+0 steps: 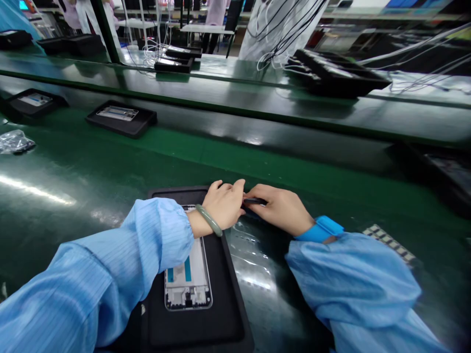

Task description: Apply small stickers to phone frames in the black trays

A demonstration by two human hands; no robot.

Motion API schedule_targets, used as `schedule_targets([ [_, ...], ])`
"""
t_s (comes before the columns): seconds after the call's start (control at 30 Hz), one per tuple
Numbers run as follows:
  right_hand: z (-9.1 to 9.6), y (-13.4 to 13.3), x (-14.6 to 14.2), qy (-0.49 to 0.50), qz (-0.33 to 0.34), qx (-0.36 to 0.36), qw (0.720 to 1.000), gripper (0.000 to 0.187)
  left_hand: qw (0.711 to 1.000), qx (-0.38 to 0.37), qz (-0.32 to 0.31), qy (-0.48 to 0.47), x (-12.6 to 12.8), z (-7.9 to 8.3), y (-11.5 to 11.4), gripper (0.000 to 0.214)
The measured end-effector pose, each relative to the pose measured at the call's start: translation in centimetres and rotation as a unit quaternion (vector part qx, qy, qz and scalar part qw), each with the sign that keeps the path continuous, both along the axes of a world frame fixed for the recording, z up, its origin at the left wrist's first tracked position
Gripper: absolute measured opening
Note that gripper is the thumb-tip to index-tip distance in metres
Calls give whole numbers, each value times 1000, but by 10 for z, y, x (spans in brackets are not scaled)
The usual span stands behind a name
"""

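Observation:
My right hand (281, 208), with a blue wrist strap (320, 229) above it, is closed round a slim black object (255, 201) whose exact kind I cannot make out. Close against its tip, my left hand (225, 203) has its fingers drawn together; anything in them is hidden. A green bangle (209, 220) circles the left wrist. Under the left forearm lies a silver phone frame (200, 274) with blue strips, set in a black tray (224, 314). The sleeve covers part of the frame.
More black trays with phone frames stand on the green bench, one (143, 120) behind and another (449, 171) at right. A strip of small pieces (390, 242) lies beside my right sleeve. A clear plastic bag (14, 142) is far left. A raised ledge (228, 108) runs behind.

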State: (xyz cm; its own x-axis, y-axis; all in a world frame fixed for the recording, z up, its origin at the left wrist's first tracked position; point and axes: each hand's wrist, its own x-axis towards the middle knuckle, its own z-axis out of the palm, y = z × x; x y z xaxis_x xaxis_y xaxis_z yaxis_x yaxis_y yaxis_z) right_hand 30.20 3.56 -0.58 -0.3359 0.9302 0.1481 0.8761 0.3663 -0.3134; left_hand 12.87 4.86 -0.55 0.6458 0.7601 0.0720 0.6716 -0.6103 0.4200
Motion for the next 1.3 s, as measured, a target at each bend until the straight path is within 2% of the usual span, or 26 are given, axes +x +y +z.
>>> schedule_targets([
  [0.37,-2,7,-2,-66,-49,31,996,20,1000,17,8,19,1,-1,2,72],
  [0.47,-2,7,-2,-26,-68,24,997,26,1000,19,8,19,1,0,1,73],
  [0.57,0,8,-1,81,-85,-2,993,32,1000,20,8,15,1,0,1,73],
  [0.63,3,8,2,205,-105,-15,973,28,1000,22,6,12,0,1,1,72],
  [0.7,5,8,6,329,-147,-11,933,25,1000,25,1,9,0,1,0,71],
  [0.8,8,4,17,434,-204,-8,878,27,999,36,-10,7,-1,0,0,67],
  [0.93,8,-10,30,504,-247,-45,826,45,998,60,-21,4,-3,1,-4,56],
  [1.1,7,-27,30,566,-296,-67,767,39,994,93,-52,-5,-5,1,-7,49],
  [1.23,5,-29,22,570,-335,-74,746,37,982,132,-133,37,-6,-2,-4,39],
  [1.3,1,-26,18,563,-353,-73,743,32,977,134,-152,68,-6,-3,-2,39],
])
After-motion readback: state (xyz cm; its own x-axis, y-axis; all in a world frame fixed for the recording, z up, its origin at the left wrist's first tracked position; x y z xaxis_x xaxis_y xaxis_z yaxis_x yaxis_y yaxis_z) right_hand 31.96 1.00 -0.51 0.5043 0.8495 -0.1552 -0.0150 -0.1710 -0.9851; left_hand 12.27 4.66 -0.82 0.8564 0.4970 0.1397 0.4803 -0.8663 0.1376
